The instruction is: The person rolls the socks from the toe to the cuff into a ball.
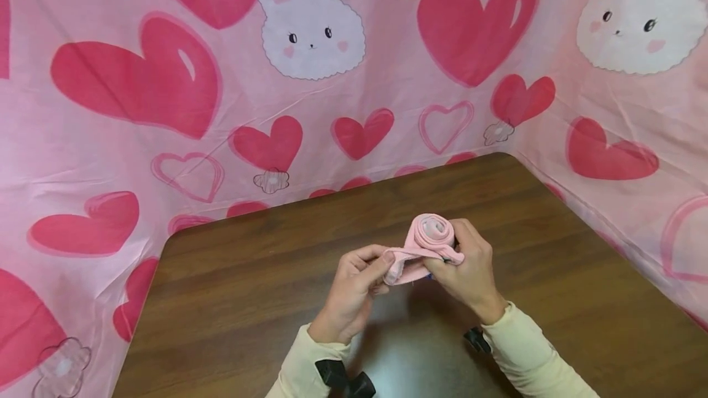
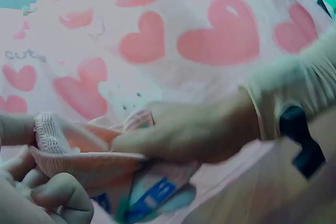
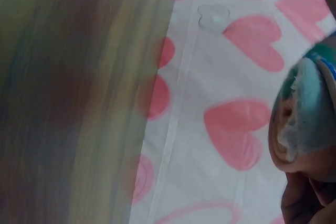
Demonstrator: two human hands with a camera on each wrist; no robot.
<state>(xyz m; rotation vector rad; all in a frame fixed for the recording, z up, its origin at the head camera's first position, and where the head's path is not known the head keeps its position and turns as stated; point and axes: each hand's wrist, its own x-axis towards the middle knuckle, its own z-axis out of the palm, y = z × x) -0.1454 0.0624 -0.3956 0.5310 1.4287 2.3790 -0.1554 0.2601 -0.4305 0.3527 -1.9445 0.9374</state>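
Observation:
A pink sock (image 1: 433,232), rolled into a tight spiral with its cuff (image 1: 399,268) stretched out to one side, is held above the table between both hands. My left hand (image 1: 351,293) pinches the cuff's edge between thumb and fingers. On the other side, my right hand (image 1: 470,266) grips the roll, with its thumb at the cuff's opening. The left wrist view shows the ribbed cuff (image 2: 50,137) spread open, and blue and green marks on the fabric. At the right edge of the right wrist view is the end of the roll (image 3: 310,114), with pale fabric inside.
Beneath the hands lies a brown wooden table (image 1: 238,300) with rounded far corners. A pink cloth (image 1: 387,78) printed with hearts and rabbits hangs behind the table and along its sides. Black devices (image 1: 337,375) are strapped at both wrists.

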